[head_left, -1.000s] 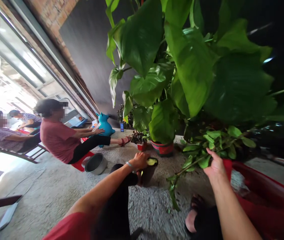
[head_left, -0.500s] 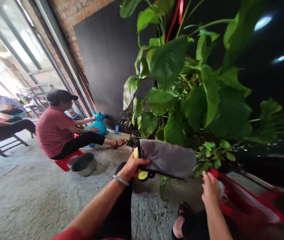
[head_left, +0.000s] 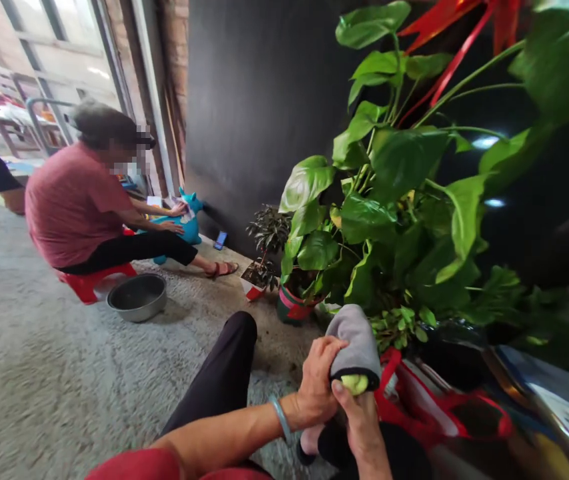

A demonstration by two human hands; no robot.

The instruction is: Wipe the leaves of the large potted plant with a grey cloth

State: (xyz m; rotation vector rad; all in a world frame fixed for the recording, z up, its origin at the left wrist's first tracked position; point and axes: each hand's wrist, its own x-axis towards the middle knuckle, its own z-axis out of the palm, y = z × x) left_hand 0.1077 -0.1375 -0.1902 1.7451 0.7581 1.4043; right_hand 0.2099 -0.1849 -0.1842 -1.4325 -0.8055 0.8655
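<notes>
My left hand (head_left: 318, 377) is closed round the left side of a folded microfibre cloth (head_left: 357, 337), grey outside with black edging. A bit of its yellow lining (head_left: 355, 383) shows at the near end. My right hand (head_left: 361, 420) grips that end from below, its thumb up by the black edge and its other fingers mostly hidden. The two hands nearly meet in front of my knees. Just right of the cloth is a red bag (head_left: 419, 403) with an open top.
Leafy potted plants (head_left: 404, 160) stand close ahead against a dark panel (head_left: 259, 100). To the left, a person (head_left: 77, 207) sits on a red stool (head_left: 87, 283), hands on a blue animal toy (head_left: 189, 227). Beside the stool is a grey basin (head_left: 137, 298). A phone (head_left: 220, 240) leans by the wall.
My right hand has left the red bag's side and taken hold of the cloth. The cloth has swung from lying sideways to pointing away from me. The view has shifted.
</notes>
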